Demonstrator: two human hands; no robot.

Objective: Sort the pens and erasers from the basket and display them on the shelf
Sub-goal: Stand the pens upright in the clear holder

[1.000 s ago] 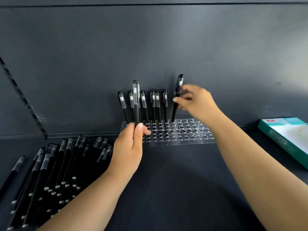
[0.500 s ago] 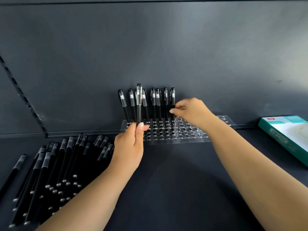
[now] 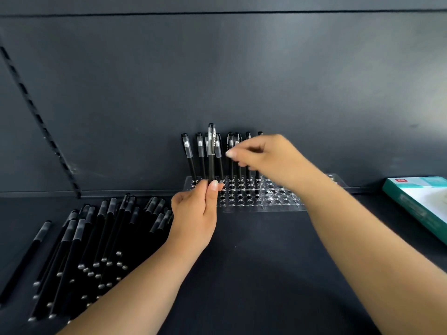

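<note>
Rack [image 3: 244, 199] back row holds about nine pens [image 3: 200, 155]; left hand [image 3: 196, 213] pinches another, right hand [image 3: 263, 155] fingers loosely curled, apparently empty; pile [image 3: 96, 238] left of rack remains.

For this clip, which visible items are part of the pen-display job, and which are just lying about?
Part of the job:
- pen held upright by left hand
- right hand
- standing pens
- clear holder
- loose pens
- shelf

Lying about:
- teal box
</note>
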